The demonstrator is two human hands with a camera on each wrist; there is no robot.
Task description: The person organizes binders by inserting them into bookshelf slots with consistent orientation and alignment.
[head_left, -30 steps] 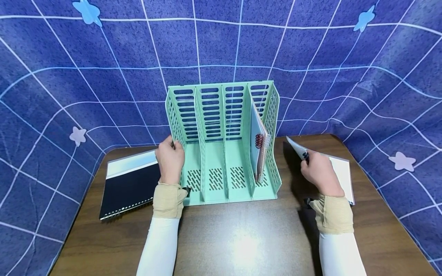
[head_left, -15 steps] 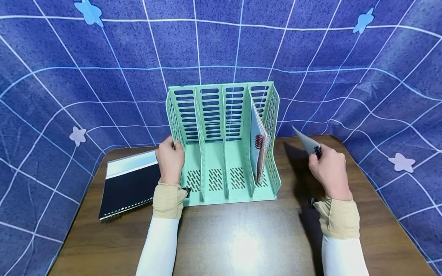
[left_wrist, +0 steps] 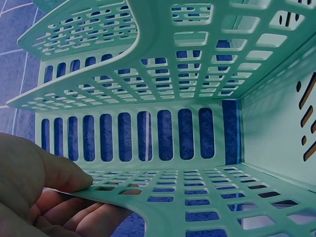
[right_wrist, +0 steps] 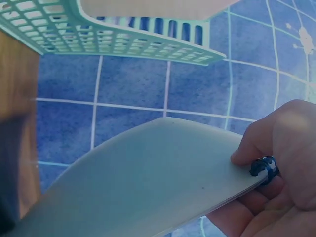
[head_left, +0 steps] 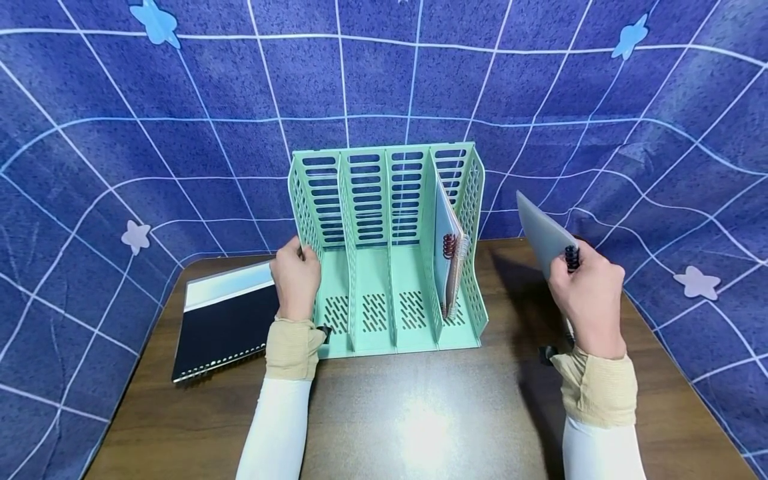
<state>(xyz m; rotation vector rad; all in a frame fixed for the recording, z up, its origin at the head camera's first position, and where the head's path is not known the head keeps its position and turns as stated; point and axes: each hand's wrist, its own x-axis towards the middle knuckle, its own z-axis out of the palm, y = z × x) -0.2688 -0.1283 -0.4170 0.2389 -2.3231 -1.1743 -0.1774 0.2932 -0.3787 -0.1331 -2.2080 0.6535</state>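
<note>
A mint-green file rack (head_left: 372,267) with several upright dividers stands on the table. My left hand (head_left: 296,277) pinches the edge of its left side wall; in the left wrist view the thumb (left_wrist: 69,175) lies inside the wall and the fingers outside. At the right, my right hand (head_left: 588,287) grips a pale spiral notebook (head_left: 543,230) by its edge at the dark coil (right_wrist: 264,169), tilted up over the table. Spiral notebooks (head_left: 449,247) with red and white coils stand in the rack's rightmost compartment.
A black spiral notebook (head_left: 228,327) with a pale band lies flat left of the rack, partly behind the left hand. Blue gridded cloth (head_left: 384,73) hangs behind the wooden table (head_left: 372,413).
My right hand has lifted the pale notebook from the table's right side, moving it up and rightward, tilting it steeper. The left hand stays on the rack wall.
</note>
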